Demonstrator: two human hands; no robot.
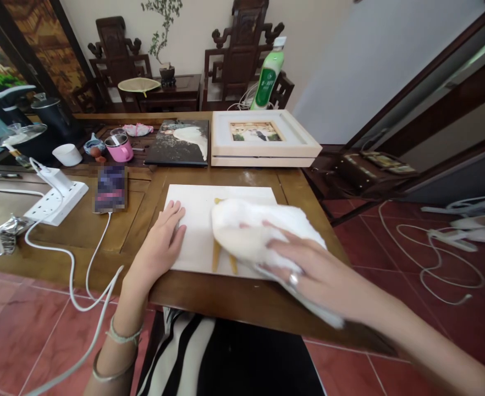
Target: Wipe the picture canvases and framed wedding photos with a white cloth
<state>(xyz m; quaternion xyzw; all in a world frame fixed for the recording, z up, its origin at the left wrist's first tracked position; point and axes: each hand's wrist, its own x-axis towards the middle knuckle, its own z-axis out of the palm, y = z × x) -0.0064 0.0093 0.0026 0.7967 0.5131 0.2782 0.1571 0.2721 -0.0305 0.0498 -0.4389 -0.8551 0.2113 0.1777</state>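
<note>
A white board [195, 231] lies flat on the wooden table near its front edge. Fingers outstretched, my left hand [166, 239] rests on the board's left edge and holds nothing. My right hand [304, 264], slightly blurred, grips a white cloth [259, 220] that covers much of the board's right half. The cloth hangs over toward the table's front edge. Ochre-yellow shapes [216, 256] show on the board beside and below the cloth; the rest of them is hidden under it.
Behind the board are a dark textured panel [176, 146] and a pale framed picture [263, 151], with a green bottle [267, 77] beyond. A phone [110, 190], a power strip [56, 203], a pink mug [119, 148] and a white cup [67, 155] stand left. White cables [73, 286] trail over the front edge.
</note>
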